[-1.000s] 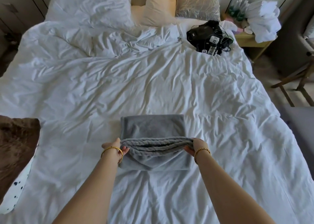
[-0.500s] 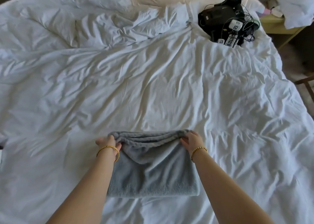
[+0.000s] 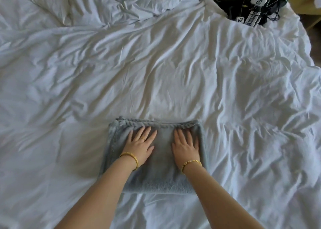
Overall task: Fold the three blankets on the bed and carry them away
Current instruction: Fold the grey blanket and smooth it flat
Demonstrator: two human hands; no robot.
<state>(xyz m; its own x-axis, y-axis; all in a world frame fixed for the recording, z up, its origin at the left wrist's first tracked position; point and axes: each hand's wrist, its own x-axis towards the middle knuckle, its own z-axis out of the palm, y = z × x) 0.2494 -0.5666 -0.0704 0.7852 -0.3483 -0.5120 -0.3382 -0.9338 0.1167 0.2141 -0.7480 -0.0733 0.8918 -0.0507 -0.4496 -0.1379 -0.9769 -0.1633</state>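
Pressing down with both palms, I keep my left hand point(image 3: 139, 144) and right hand point(image 3: 185, 145) flat, fingers straight and slightly spread, on the folded grey fleece blanket point(image 3: 156, 175). It lies near me, in the middle of the wrinkled white duvet point(image 3: 156, 64). Far right, well apart, sits a black pile of devices and cables point(image 3: 246, 4). Nothing lies between it and the blanket.

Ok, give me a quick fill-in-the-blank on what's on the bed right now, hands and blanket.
1. Both hands press flat on the folded ____ blanket.
2. The left hand wears a ____ on one finger.
3. The right hand has a beaded ____ at the wrist.
4. The black gear with cables lies at the far ____ corner of the white duvet.

Missing words: grey; ring; bracelet; right
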